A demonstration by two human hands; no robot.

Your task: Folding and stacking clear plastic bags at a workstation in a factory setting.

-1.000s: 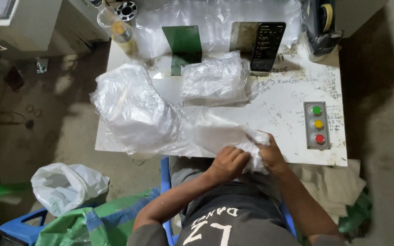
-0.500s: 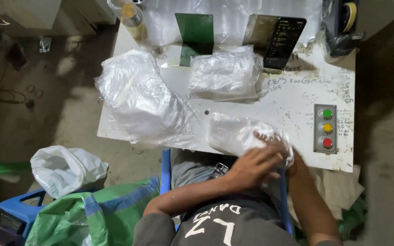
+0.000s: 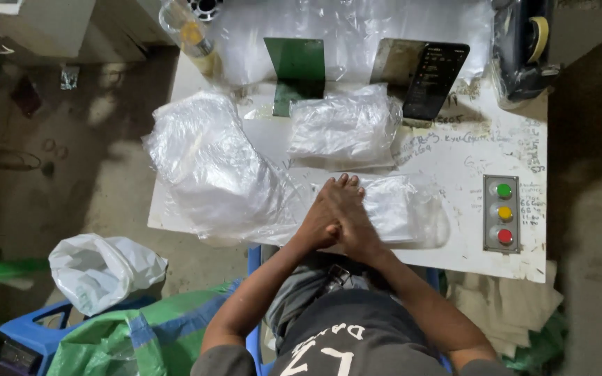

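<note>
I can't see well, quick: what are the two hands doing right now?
Left hand: open and flat, pressing on the clear plastic bag.
Right hand: open and flat, pressed against the left one on the same bag.

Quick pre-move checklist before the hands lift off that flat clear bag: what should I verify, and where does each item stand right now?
1. Both hands on the bag: left hand and right hand overlap, pressing the flat clear bag. Ok.
2. Bag fully on the white table: its near edge lies close to the table's front edge. Cannot tell.
3. Bag apart from the large crumpled bag pile: the plastic appears to overlap. Not ok.
4. Button box uncovered: ok.
5. Small bag stack apart from the pressed bag: ok.
</note>
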